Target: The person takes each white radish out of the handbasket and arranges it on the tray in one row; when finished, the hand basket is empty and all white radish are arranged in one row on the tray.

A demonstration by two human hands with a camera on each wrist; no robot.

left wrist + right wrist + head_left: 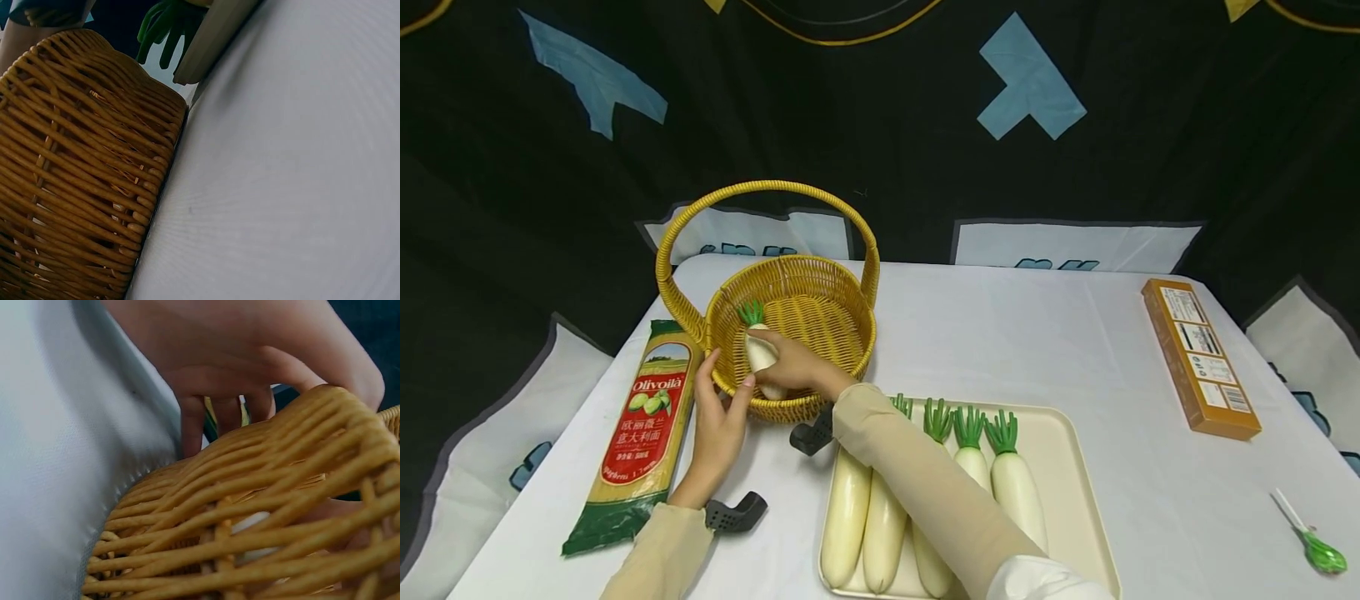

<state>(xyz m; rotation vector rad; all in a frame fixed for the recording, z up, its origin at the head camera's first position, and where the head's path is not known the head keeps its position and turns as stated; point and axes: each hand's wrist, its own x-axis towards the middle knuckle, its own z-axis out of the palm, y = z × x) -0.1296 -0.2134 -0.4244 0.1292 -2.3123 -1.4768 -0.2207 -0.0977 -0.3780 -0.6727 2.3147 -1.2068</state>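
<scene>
A yellow wicker basket (842, 312) with a tall hoop handle stands at the back left of the table. Inside it, near the front left wall, lies a white radish (760, 354) with a green leafy top. My right hand (797, 364) reaches over the rim and grips this radish, thumb and fingers across its body. My left hand (718, 425) rests against the basket's outer left front, fingers extended along the wall and thumb at the rim. In the right wrist view, the left hand's fingers (191, 422) touch the basket's outer weave (300, 519).
A cream tray (1078, 492) with several white radishes (1018, 492) lies at front centre, partly under my right sleeve. A pasta packet (643, 425) lies left of the basket. At the right are an orange-brown box (1202, 358) and a green lollipop (1322, 554).
</scene>
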